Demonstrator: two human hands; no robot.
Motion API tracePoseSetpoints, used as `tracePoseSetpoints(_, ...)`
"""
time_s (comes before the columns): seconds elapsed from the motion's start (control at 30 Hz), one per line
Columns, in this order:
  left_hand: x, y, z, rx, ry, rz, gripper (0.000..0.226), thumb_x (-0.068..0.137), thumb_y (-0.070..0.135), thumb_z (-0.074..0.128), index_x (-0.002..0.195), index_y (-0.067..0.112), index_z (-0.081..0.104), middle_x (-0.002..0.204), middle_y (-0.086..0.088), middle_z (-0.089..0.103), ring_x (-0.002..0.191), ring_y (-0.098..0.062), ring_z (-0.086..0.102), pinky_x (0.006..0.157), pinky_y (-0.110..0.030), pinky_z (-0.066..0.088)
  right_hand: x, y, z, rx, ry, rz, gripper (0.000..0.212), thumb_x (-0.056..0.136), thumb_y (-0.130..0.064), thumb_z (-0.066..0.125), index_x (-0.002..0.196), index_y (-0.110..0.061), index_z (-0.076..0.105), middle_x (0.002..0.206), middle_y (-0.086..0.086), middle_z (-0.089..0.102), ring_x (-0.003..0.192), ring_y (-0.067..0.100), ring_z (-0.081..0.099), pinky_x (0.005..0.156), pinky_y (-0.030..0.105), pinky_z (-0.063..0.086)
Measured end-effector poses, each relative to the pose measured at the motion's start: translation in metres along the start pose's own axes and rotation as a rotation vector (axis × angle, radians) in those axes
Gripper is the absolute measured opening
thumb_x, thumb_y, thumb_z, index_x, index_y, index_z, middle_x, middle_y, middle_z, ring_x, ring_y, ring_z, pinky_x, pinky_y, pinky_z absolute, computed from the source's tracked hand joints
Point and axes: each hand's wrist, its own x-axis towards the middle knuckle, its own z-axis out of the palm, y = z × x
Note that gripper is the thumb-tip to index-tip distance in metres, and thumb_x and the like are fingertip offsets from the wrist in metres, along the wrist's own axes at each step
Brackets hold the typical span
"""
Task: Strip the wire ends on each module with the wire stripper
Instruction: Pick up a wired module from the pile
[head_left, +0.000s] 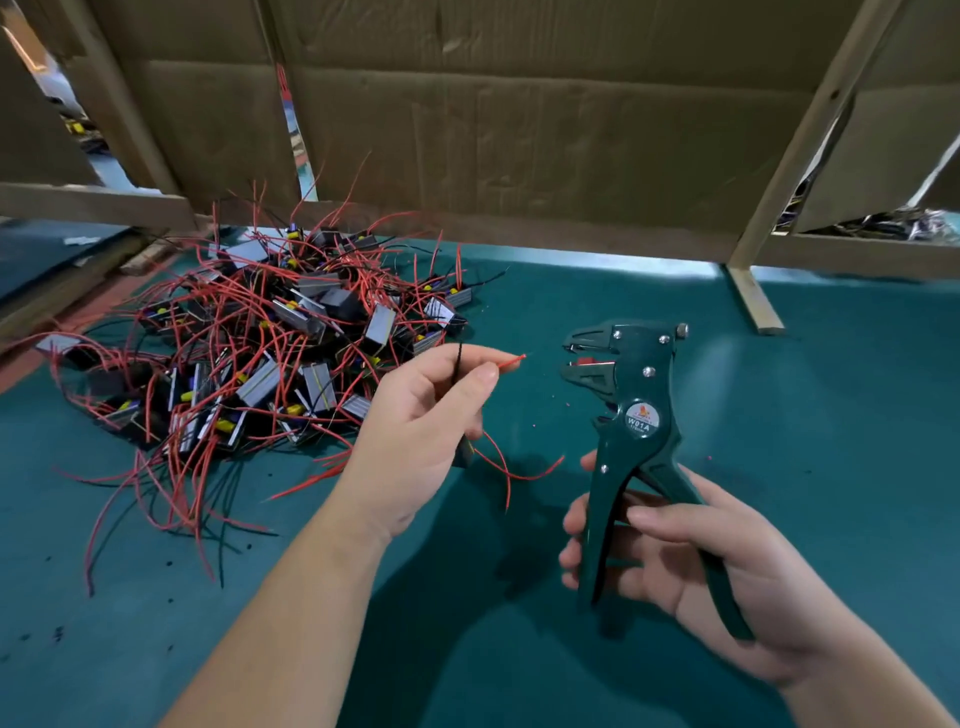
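Thin red wire (511, 362) pinched in the left hand (426, 421). Right hand (691, 561) grips the dark green wire stripper (634, 415), jaws apart.

Single wide-angle view from the head, forward and down, close over the bench (810, 415), left hand (415, 431) and right hand (701, 561).

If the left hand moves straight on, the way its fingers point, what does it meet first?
Probably the wire stripper, at its open head, the red wire touching first; depth is unclear.
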Motion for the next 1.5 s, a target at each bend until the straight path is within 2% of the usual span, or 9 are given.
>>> tracePoseSetpoints(0.1,-0.003,0.002,0.003,0.028,-0.019,0.050,0.012,0.089,0.016,0.059,0.087,0.022,0.070,0.065,0.019,0.060,0.058,0.004,0.048,0.056,-0.011,0.041,0.001,0.004,0.007,0.010,-0.059,0.000,0.050,0.070,-0.011,0.067,0.118,-0.001,0.059,0.094,0.033,0.059,0.083,0.047,0.059,0.078,0.059,0.049)
tracePoseSetpoints(0.23,-0.003,0.002,0.002,0.081,0.001,0.085,0.008,0.088,0.020,0.061,0.085,0.022,0.068,0.060,0.016,0.054,0.058,-0.003,0.043,0.056,-0.020,0.039,0.002,0.006,0.013,0.023,-0.132,0.023,0.062,0.069,-0.018,0.077,0.124,0.001,0.054,0.094,0.033,0.058,0.083,0.047,0.057,0.078,0.059,0.047)
tracePoseSetpoints(0.37,-0.003,0.001,0.000,0.161,0.012,0.148,0.007,0.086,0.022,0.061,0.086,0.023,0.068,0.062,0.006,0.048,0.057,-0.008,0.037,0.053,-0.020,0.034,0.002,0.006,0.015,0.023,-0.194,0.024,0.057,0.076,-0.019,0.074,0.124,0.002,0.053,0.094,0.032,0.058,0.084,0.045,0.057,0.078,0.059,0.046)
tracePoseSetpoints(0.6,-0.005,0.001,-0.003,0.321,0.052,0.299,0.011,0.089,0.025,0.063,0.085,0.035,0.065,0.063,0.013,0.043,0.058,-0.002,0.037,0.059,-0.014,0.032,-0.001,0.009,0.012,-0.054,-0.153,0.014,0.048,0.077,-0.026,0.076,0.114,-0.001,0.059,0.087,0.028,0.060,0.075,0.043,0.059,0.072,0.056,0.048)
tracePoseSetpoints(0.93,-0.007,0.003,0.000,0.386,0.064,0.278,0.007,0.087,0.022,0.062,0.082,0.026,0.064,0.050,0.016,0.043,0.048,0.002,0.037,0.051,-0.006,0.027,0.001,0.011,0.011,-0.045,-0.151,0.037,0.046,0.075,-0.027,0.077,0.110,-0.003,0.061,0.085,0.029,0.060,0.074,0.041,0.061,0.071,0.054,0.050)
tracePoseSetpoints(1.13,-0.007,0.003,-0.001,0.467,0.067,0.333,0.008,0.087,0.016,0.063,0.083,0.022,0.064,0.056,0.017,0.046,0.054,0.005,0.042,0.057,-0.005,0.030,0.000,0.009,0.014,-0.056,-0.118,0.063,0.047,0.069,-0.033,0.082,0.102,-0.005,0.063,0.078,0.027,0.060,0.066,0.038,0.060,0.066,0.052,0.051)
tracePoseSetpoints(1.27,-0.005,-0.003,-0.003,0.528,0.063,0.368,0.007,0.089,0.020,0.061,0.087,0.026,0.061,0.068,-0.003,0.055,0.061,0.002,0.043,0.061,-0.009,0.034,-0.002,0.012,0.019,-0.034,-0.066,0.074,0.049,0.064,-0.040,0.084,0.095,-0.007,0.064,0.074,0.026,0.058,0.061,0.036,0.059,0.060,0.048,0.051)
tracePoseSetpoints(1.4,-0.004,-0.013,-0.003,0.385,0.001,0.210,0.016,0.096,0.035,0.042,0.108,0.031,0.051,0.069,-0.001,0.051,0.065,-0.013,0.050,0.066,-0.028,0.045,0.003,0.018,0.031,-0.011,0.190,0.100,0.052,0.055,-0.048,0.085,0.079,-0.010,0.058,0.057,0.014,0.046,0.039,0.024,0.042,0.040,0.030,0.041)
tracePoseSetpoints(1.5,-0.004,-0.020,0.001,0.478,-0.016,0.173,0.013,0.097,0.029,0.032,0.098,0.034,0.044,0.062,0.001,0.052,0.061,-0.011,0.052,0.066,-0.036,0.044,0.007,0.015,0.031,0.002,0.240,0.120,0.046,0.060,-0.050,0.072,0.078,-0.012,0.054,0.055,0.009,0.043,0.037,0.021,0.037,0.038,0.025,0.036)
